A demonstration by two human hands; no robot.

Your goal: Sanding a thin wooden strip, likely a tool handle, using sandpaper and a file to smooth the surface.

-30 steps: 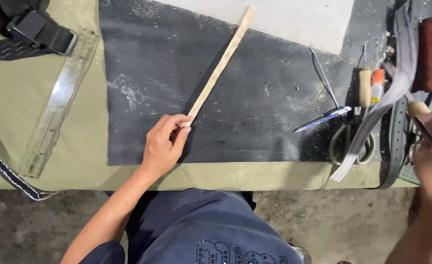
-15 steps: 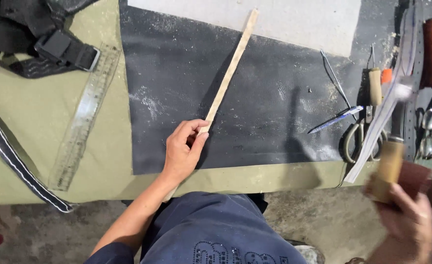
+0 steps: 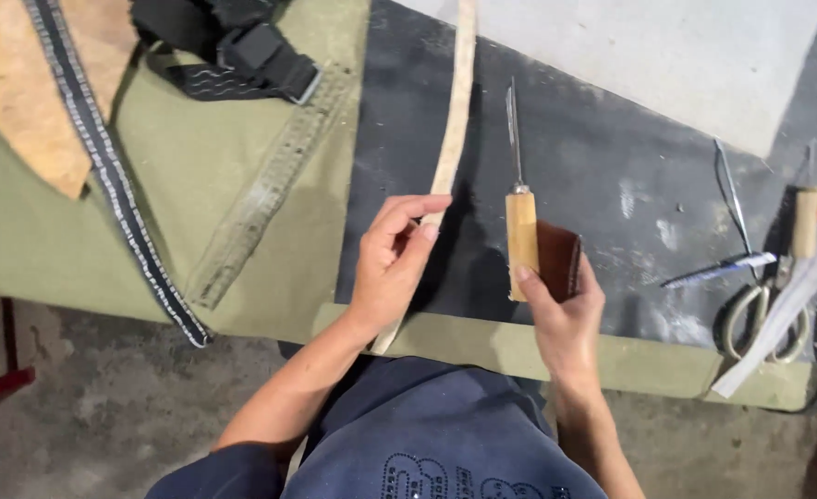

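Observation:
My left hand (image 3: 392, 263) grips a long, thin tan strip (image 3: 455, 102) that runs from the top of the view down over the front edge of the table. My right hand (image 3: 564, 314) holds a tool with a pale wooden handle (image 3: 521, 242) and a thin metal blade pointing away from me, together with a small dark brown leather piece (image 3: 558, 261). Both hands hover over a dark grey mat (image 3: 603, 185), close to the table's front edge.
A metal ruler (image 3: 265, 189) lies on the green table cover (image 3: 177, 176). Black straps (image 3: 233, 46) and a patterned band (image 3: 103, 166) sit at the left. At the right lie scissors (image 3: 764, 310), a pen (image 3: 718, 270) and another wooden-handled tool (image 3: 804, 222).
My right hand has come in from the right edge with the wooden-handled tool and brown piece to the mat beside my left hand. The strip now hangs over the table's front edge.

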